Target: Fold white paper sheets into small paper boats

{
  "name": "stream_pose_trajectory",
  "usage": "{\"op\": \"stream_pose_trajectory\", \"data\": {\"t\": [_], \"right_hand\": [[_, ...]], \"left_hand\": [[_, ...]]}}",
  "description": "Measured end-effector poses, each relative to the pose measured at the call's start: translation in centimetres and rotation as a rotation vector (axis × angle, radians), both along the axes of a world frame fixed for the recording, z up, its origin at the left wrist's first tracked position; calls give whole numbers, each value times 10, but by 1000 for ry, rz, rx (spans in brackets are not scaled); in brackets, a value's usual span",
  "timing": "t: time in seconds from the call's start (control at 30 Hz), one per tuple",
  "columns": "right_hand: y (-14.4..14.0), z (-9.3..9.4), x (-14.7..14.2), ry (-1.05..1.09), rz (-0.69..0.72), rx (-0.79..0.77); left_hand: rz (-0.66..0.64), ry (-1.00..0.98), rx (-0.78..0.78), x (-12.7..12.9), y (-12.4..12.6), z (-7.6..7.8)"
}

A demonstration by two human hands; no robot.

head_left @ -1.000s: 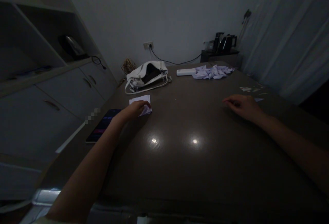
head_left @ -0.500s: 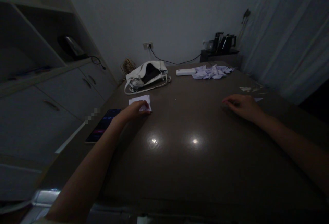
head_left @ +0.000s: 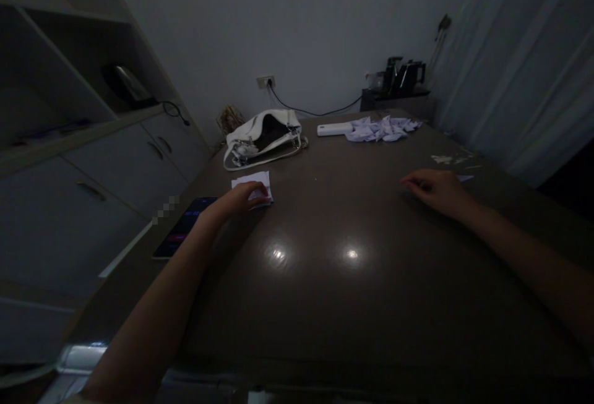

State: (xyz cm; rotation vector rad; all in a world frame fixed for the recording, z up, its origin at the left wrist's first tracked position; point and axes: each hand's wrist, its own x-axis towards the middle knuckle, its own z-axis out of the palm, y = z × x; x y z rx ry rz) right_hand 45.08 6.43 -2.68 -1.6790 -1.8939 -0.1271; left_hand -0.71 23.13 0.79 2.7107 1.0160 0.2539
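Item 1, tabletop (head_left: 325, 305): dark, glossy, with two lamp reflections near its middle. Both my forearms reach out over it from the near edge.

Item 2, my left hand (head_left: 234, 201): resting toward the left edge, fingers curled down onto a small stack of white paper slips (head_left: 253, 180). The fingertips cover the near right corner of the stack; whether the grip pinches a slip or only presses on it, I cannot tell.

Item 3, phone (head_left: 184, 235): lying flat at the left edge, just beside my left wrist, screen lit.

Item 4, my right hand (head_left: 434, 190): palm down toward the right edge, well apart from the left hand. Fingers loosely bent, grip clamped on nothing that shows. A small white scrap (head_left: 465, 177) lies just beyond it.

Item 5, paper scraps (head_left: 445, 159): a few pale bits farther along the right edge.

Item 6, white handbag (head_left: 264, 137): lying open beyond the slips, toward the far left corner.

Item 7, white power bank (head_left: 335, 129): near the far edge, touching a heap of folded white papers (head_left: 383, 128) on its right.

Item 8, kettle (head_left: 408, 76): on a low stand past the far edge.
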Motion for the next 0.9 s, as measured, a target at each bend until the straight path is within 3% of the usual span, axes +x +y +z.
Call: {"op": "stream_pose_trajectory", "data": {"t": [0.53, 0.9], "right_hand": [[0, 1, 1, -28, -11, -21], [0, 0, 1, -25, -12, -21]], "left_hand": [[20, 60, 26, 7, -5, 5], [17, 33, 41, 4, -2, 0]]}}
